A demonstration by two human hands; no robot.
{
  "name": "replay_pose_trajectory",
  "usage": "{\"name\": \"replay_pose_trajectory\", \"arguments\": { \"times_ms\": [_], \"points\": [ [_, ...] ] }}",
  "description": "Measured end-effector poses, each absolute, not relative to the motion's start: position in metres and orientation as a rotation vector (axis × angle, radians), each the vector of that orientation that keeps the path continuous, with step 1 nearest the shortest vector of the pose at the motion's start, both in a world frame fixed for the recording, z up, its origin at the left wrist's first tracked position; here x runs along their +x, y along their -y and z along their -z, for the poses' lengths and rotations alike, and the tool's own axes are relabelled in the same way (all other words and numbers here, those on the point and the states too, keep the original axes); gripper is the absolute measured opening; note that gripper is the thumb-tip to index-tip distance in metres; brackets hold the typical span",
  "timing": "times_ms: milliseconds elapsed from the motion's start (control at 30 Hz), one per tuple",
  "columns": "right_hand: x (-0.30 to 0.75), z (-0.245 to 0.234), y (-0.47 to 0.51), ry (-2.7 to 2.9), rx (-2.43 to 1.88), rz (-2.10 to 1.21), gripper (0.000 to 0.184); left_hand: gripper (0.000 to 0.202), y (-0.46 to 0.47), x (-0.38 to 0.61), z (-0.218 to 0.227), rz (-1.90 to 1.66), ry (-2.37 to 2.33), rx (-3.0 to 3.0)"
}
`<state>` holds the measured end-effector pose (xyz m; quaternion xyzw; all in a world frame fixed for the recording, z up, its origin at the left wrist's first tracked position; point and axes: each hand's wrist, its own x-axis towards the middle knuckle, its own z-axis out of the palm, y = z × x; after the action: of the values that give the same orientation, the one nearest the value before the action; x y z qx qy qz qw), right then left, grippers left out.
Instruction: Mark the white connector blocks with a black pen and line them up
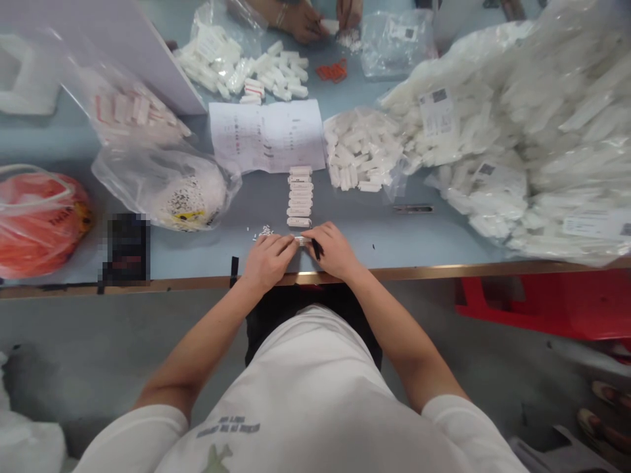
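Note:
At the table's near edge, my left hand [271, 258] is closed with its fingertips on one end of a small white plastic piece [300, 241]. My right hand [336, 251] grips the other end. A short black object [316, 248] sticks out under the right fingers; its kind is unclear. Just beyond both hands, several similar white plastic pieces with dark marks lie in a neat column [300, 194]. Tiny white bits [266, 230] are scattered by my left fingers. Beyond the column lies a printed paper sheet [269, 135].
Thread snips [413, 209] lie to the right, before an opened bag of white pieces [365, 148] and large full bags [552, 131]. At left are a bag of tiny bits [190, 200], a black object [129, 248] and an orange bag [39, 220]. Another person's hands [303, 23] work opposite.

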<state>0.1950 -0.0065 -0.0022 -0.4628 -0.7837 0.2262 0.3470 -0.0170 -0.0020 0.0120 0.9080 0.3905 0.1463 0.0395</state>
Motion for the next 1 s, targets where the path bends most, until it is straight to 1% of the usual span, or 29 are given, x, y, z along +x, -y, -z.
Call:
{"name": "replay_pose_trajectory", "arguments": {
  "times_ms": [133, 233, 300, 433, 667, 800, 1000],
  "points": [
    [0.197, -0.003, 0.008, 1.949, -1.226, -0.599, 0.024, 0.022, 0.001, -0.014, -0.002, -0.514, -1.379, 2.655],
    [0.199, -0.009, 0.010, 1.828, -1.234, -0.665, 0.026, 0.028, -0.001, -0.013, 0.002, -0.574, -1.485, 2.526],
    [0.200, -0.013, 0.011, 1.768, -1.197, -0.733, 0.027, 0.033, -0.002, -0.013, 0.001, -0.607, -1.468, 2.483],
    [0.201, -0.016, 0.009, 1.701, -1.142, -0.832, 0.028, 0.037, -0.004, -0.012, -0.002, -0.621, -1.443, 2.470],
    [0.197, -0.013, 0.008, 1.545, -1.280, -0.962, 0.024, 0.034, -0.006, -0.009, -0.003, -0.570, -1.459, 2.495],
    [0.195, -0.015, 0.008, 1.549, -1.343, -0.972, 0.018, 0.034, -0.006, -0.010, -0.002, -0.551, -1.406, 2.503],
    [0.193, -0.016, 0.006, 1.594, -1.394, -0.961, 0.020, 0.035, -0.005, -0.009, -0.002, -0.557, -1.387, 2.517]
  ]
}}
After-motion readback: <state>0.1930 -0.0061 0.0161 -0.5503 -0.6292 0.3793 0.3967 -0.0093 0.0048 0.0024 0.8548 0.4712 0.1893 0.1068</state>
